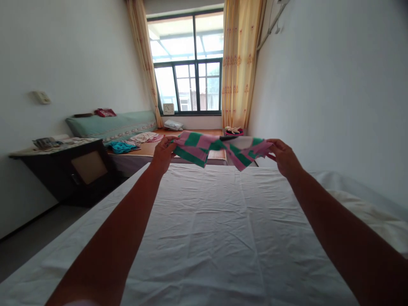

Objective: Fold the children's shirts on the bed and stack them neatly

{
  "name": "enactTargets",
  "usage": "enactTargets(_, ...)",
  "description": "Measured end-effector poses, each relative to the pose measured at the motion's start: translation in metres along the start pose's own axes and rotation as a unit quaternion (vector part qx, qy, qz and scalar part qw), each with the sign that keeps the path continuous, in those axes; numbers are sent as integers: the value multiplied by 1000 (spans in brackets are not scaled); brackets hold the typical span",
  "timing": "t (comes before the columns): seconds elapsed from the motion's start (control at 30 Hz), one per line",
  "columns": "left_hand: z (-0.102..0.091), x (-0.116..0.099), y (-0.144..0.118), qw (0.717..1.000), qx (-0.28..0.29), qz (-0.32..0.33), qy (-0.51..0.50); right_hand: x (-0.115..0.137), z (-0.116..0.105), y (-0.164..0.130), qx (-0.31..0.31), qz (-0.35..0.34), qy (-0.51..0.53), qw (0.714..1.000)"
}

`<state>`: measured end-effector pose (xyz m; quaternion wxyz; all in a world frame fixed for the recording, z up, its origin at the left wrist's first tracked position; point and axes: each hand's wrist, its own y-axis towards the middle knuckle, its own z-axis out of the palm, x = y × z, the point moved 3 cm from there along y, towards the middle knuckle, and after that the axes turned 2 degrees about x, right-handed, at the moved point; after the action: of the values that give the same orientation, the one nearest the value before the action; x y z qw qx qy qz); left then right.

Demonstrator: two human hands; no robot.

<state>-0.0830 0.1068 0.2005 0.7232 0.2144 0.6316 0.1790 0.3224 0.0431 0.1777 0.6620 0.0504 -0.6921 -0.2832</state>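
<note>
The left hand (164, 154) and right hand (282, 156) each pinch one end of the striped cloth (219, 149), fingers closed on its edges. The cloth hangs stretched above the far end of the white bed (207, 238). Its long axis runs left to right, sagging slightly mid-span.

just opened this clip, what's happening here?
A person stands at a bed covered with a white sheet, both arms stretched out. The left hand and the right hand each grip one end of a pink-and-green striped cloth, holding it spread in the air above the far part of the sheet; its middle sags a little. Beyond it is a second bed with a green pillow and some clothes, a dark cabinet on the left, and a curtained window.
</note>
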Motion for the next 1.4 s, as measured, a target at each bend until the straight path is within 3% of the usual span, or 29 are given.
enactTargets(0.1, -15, 13, -38, 992, 104, -40, 51, -27, -18, -34, 71, 99, -32, 992)
enactTargets(0.17, -26, 25, -67, 961, 236, -92, 110, -48, -32, -57, 120, 177, -59, 975)
enactTargets(0.23, -39, 37, -93, 904, 371, -143, 156, -63, -47, -74, 109, 206, -87, 969)
enactTargets(0.3, -52, 47, -108, 873, 419, -174, 182, -70, -61, -85, 52, 181, -125, 974)
enactTargets(0.37, -60, 60, -112, 878, 389, -193, 200, -70, -64, -96, 59, 174, -172, 968)
enactTargets(0.4, -60, 68, -112, 884, 366, -199, 211, -70, -60, -103, 112, 188, -196, 956)
enactTargets(0.47, -55, 88, -111, 889, 335, -197, 243, -68, -44, -123, 282, 205, -238, 907)
enactTargets(0.53, -42, 109, -113, 885, 330, -174, 280, -63, -25, -147, 420, 153, -289, 847)
enactTargets(0.6, -27, 127, -119, 879, 336, -140, 309, -60, -9, -164, 463, 45, -352, 812)
enactTargets(0.7, -8, 145, -132, 867, 344, -79, 351, -70, 4, -172, 453, -67, -430, 778)
enactTargets(0.8, -2, 148, -139, 861, 337, -47, 378, -93, 5, -153, 406, -54, -497, 765)
enactTargets(0.9, -3, 133, -141, 877, 348, -57, 327, -108, 6, -121, 276, -29, -534, 798)
enactTargets(0.97, -4, 119, -143, 879, 376, -84, 281, -104, 10, -105, 170, -69, -526, 831)
enactTargets(1.03, -3, 105, -147, 863, 427, -107, 249, -94, 15, -101, 100, -136, -507, 845)
enactTargets(1.1, -2, 96, -153, 834, 487, -97, 240, -86, 22, -109, 137, -175, -476, 851)
enactTargets(1.17, 0, 93, -158, 802, 538, -65, 250, -88, 27, -127, 272, -173, -433, 842)
enactTargets(1.23, 0, 97, -160, 786, 554, -45, 272, -96, 28, -147, 378, -169, -408, 814)
enactTargets(1.3, 1, 104, -159, 795, 526, -44, 301, -107, 25, -157, 379, -177, -424, 803)
enactTargets(1.4, 1, 111, -155, 827, 446, -58, 338, -121, 19, -154, 290, -170, -456, 824)
